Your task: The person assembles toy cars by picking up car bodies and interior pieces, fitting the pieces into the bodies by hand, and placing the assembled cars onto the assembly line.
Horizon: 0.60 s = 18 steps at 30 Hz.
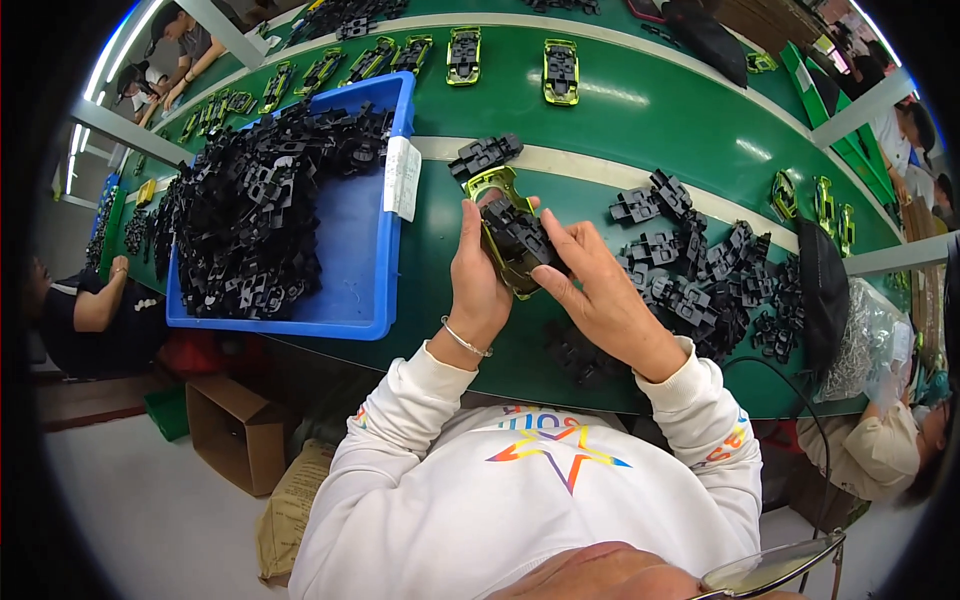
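Note:
In front of my chest, my left hand (474, 275) is closed round a yellow-green toy car body shell (494, 180). A black plastic chassis part (516, 230) lies in the shell's open side; whether it is fully seated I cannot tell. From the right, my right hand (608, 290) grips the chassis part with thumb and fingers at its edge. Just beyond the shell, another black chassis part (486, 155) rests on the table. A loose heap of black chassis parts (690, 270) spreads to the right of my right hand.
At the left stands a blue bin (350, 255) heaped with black parts. Across the green belt (640, 80), several assembled car pieces (561, 72) lie in a row. A black bag (822, 290) sits at the right. Other people work at both sides.

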### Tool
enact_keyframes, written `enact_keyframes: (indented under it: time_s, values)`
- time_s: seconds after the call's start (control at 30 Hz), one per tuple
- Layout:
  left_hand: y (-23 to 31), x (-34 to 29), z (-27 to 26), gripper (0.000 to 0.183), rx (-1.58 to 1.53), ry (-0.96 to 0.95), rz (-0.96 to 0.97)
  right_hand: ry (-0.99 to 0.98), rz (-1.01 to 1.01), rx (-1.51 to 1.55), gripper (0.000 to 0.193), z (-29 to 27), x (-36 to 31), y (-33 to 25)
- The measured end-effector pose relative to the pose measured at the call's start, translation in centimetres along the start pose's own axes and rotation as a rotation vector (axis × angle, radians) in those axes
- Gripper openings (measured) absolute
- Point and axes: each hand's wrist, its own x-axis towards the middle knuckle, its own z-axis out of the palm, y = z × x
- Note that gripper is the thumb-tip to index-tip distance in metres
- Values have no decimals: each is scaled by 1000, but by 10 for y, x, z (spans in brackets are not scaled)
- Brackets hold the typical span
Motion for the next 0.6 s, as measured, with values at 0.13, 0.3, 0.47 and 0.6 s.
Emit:
enact_keyframes:
  time_s: [0.13, 0.3, 0.47, 0.6]
  values:
    - [-5, -1, 7, 53, 4, -7, -35, 201, -98, -120, 59, 4, 1, 6]
    - [-12, 0, 5, 49, -28, -16, -35, 296, -138, -309, 60, 15, 4, 11]
    - [-13, 2, 9, 51, -2, 10, -13, 361, -200, -403, 62, 16, 5, 15]
    - [-11, -1, 9, 52, 74, 18, 24, 295, -137, -370, 61, 13, 6, 10]
